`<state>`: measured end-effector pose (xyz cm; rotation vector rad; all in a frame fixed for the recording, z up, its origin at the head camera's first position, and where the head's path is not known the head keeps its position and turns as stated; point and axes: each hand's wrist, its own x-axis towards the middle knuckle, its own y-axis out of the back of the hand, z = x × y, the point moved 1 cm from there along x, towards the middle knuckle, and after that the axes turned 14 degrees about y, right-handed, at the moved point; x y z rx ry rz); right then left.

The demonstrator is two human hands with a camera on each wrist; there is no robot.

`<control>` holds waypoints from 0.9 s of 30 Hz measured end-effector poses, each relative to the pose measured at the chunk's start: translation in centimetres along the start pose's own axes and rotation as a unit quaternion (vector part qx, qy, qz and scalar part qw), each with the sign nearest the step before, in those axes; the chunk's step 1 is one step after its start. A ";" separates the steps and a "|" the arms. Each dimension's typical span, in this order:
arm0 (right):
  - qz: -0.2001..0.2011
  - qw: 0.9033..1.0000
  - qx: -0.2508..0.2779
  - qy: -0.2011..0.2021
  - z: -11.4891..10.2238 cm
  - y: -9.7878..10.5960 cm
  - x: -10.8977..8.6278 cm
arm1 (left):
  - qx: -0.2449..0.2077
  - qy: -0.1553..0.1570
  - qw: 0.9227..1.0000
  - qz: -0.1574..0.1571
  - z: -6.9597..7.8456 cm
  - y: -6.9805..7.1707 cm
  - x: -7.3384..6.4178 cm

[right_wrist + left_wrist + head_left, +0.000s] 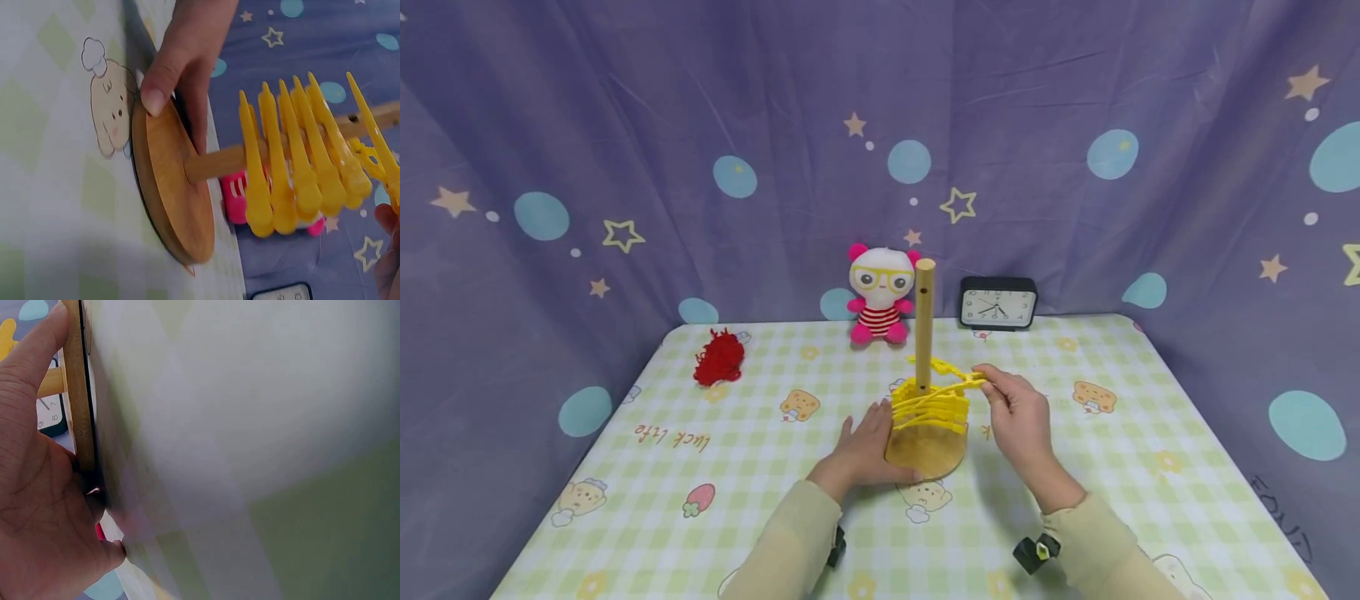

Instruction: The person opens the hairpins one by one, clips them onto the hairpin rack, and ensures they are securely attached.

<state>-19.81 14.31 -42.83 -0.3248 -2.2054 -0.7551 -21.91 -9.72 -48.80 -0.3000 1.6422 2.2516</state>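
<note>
A wooden stand with a round base [928,456] and an upright post [924,329] stands on the table. Around the lower post sits a stack of several yellow plastic pieces [931,410], which taper to points in the right wrist view. My left hand [863,450] grips the base at its left side, thumb along the front edge [153,100]. Just right of the post, my right hand [1018,417] pinches another yellow plastic piece [372,122] by its end, above the stack. Most of that hand lies outside the right wrist view.
Behind the stand sits a panda plush toy [880,292], with a black alarm clock [997,302] to its right. A red stringy clump [721,358] lies at the back left. A checked cloth [775,533] covers the table, and a purple curtain [820,75] hangs behind it.
</note>
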 end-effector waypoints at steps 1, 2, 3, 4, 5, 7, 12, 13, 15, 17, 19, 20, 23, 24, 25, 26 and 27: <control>-0.005 1.000 -0.002 0.008 -0.2 -0.3 0.1 | 0.001 0.000 1.000 0.001 0.0 0.0 0.0; -0.011 1.000 -0.005 0.013 -0.3 -0.6 0.1 | 0.001 0.000 1.000 0.001 0.0 -0.1 0.0; -0.019 1.000 -0.006 0.014 -0.4 -0.8 0.2 | 0.001 -0.001 1.000 0.001 0.0 -0.1 0.1; -0.028 0.999 -0.006 0.014 -0.5 -1.0 0.1 | 0.001 -0.002 1.000 0.002 0.0 -0.2 0.1; -0.039 0.999 -0.008 0.012 -0.5 -1.1 0.0 | 0.001 -0.003 1.000 0.002 0.0 -0.2 0.1; -0.064 0.998 -0.007 0.002 -0.5 -1.2 -0.1 | 0.001 -0.004 1.000 0.001 0.1 -0.3 0.1; -0.126 0.991 0.029 -0.027 -0.5 -0.8 -0.7 | 0.003 -0.008 1.000 0.000 0.2 -0.2 0.1; -0.135 0.990 0.038 -0.030 -0.5 -0.7 -0.7 | 0.004 -0.008 1.000 0.000 0.2 -0.2 0.1; -0.146 0.987 0.056 -0.034 -0.4 -0.4 -0.9 | 0.006 -0.009 1.000 0.002 0.2 -0.1 0.2; -0.150 0.986 0.062 -0.037 -0.2 -0.1 -1.1 | 0.006 -0.009 1.000 0.002 0.2 0.0 0.1; -0.152 0.986 0.060 -0.042 0.1 0.3 -1.3 | 0.002 -0.007 1.000 0.000 0.1 0.0 0.1; -0.152 0.986 0.058 -0.047 0.3 0.4 -1.4 | 0.001 -0.005 1.000 0.000 0.1 0.0 0.0; -0.154 0.985 0.040 -0.065 1.1 0.9 -1.7 | -0.003 0.003 1.000 -0.004 0.0 0.1 -0.1; -0.158 0.984 0.030 -0.071 1.4 1.1 -1.9 | -0.004 0.004 1.000 -0.003 0.0 0.1 -0.2; -0.160 0.984 0.020 -0.075 1.7 1.3 -2.0 | -0.002 0.006 1.000 -0.003 -0.1 0.1 -0.2; -0.164 0.983 0.011 -0.080 2.0 1.5 -2.1 | -0.005 0.005 1.000 -0.003 -0.1 0.1 -0.3; -0.170 0.982 -0.003 -0.081 2.3 1.6 -2.3 | -0.005 0.005 1.000 -0.003 -0.2 0.1 -0.3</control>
